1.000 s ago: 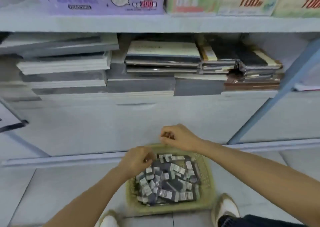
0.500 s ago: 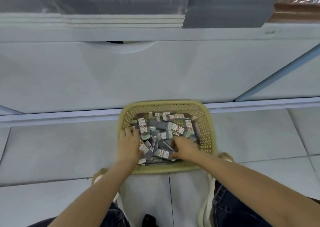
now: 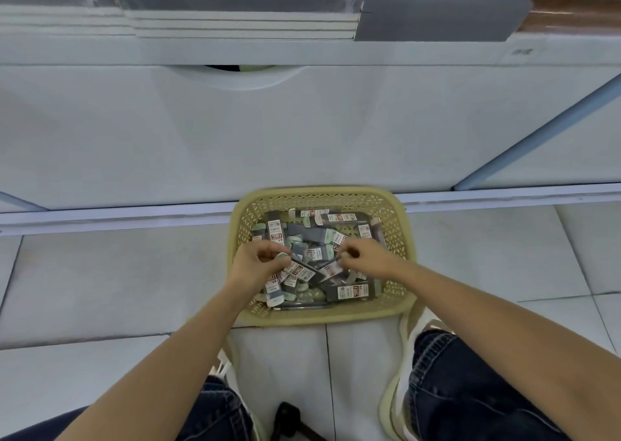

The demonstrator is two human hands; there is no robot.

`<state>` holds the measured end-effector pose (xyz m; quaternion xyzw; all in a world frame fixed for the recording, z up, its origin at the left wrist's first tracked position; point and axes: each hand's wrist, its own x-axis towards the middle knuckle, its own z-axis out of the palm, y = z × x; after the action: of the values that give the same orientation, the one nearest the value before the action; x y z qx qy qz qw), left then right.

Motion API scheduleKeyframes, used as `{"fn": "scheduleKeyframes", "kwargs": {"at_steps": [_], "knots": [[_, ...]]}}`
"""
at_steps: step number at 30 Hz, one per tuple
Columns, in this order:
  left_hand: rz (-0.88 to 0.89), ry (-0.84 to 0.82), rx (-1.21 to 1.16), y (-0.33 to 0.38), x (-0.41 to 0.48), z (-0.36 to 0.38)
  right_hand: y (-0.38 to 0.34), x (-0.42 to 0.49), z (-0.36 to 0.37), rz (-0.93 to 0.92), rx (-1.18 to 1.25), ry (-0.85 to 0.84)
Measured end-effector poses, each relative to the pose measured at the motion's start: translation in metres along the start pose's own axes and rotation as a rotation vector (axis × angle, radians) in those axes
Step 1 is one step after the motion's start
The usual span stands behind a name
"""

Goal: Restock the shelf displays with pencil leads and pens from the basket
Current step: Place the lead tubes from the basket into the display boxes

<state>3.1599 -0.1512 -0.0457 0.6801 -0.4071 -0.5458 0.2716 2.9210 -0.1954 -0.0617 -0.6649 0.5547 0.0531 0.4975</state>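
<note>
hands over basket (image 3: 319,194) of lead packs (image 3: 309,235)

the basket, pale yellow and latticed, is seen just below the centre of the frame. it is set on the tiled floor (image 3: 117,272), with its far rim close against the foot of a white cabinet (image 3: 302,131). it is filled with a loose heap of lead packs: small grey cases with mint caps and white-and-red labels, laid at all angles.

both hands are held low over the middle of the heap. the left hand (image 3: 255,262) is seen at the basket's left side, its fingers curled. one pack (image 3: 300,269) is pinched at its mint-capped end between thumb and fingertips, and its labelled body is pointed toward the lower right. the right hand (image 3: 364,259) is placed just to the right of it, fingers likewise curled in. a second pack (image 3: 331,268) is gripped at one end by the fingertips, though this pack is blurred. the two held packs are nearly touching at the centre of the basket.

along the top of the frame, stacked pads (image 3: 235,23) are laid on the shelf above the cabinet. a blue post (image 3: 537,128) is slanted across the upper right. jeans (image 3: 470,390) and a pale shoe (image 3: 400,390) are seen at the lower right.
</note>
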Motion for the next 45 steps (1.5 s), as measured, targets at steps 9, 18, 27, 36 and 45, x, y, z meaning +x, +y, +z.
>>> {"fn": "scheduleKeyframes", "kwargs": {"at_steps": [9, 18, 27, 36, 45], "knots": [[0.000, 0.047, -0.087, 0.019, -0.005, 0.021, -0.030, -0.006, -0.024, -0.161, 0.324, -0.054], [-0.227, -0.228, -0.535, 0.018, -0.005, 0.021, -0.049, 0.018, 0.019, -0.150, 0.575, 0.037], [-0.013, -0.007, -0.331, 0.003, 0.007, -0.051, -0.087, 0.062, 0.009, -0.005, 0.618, 0.184], [-0.014, 0.034, -0.421, -0.012, 0.004, -0.078, -0.077, 0.092, 0.053, 0.070, 0.008, 0.195], [-0.008, 0.090, -0.393, -0.023, 0.010, -0.083, -0.076, 0.077, 0.024, -0.112, 0.142, -0.125]]}}
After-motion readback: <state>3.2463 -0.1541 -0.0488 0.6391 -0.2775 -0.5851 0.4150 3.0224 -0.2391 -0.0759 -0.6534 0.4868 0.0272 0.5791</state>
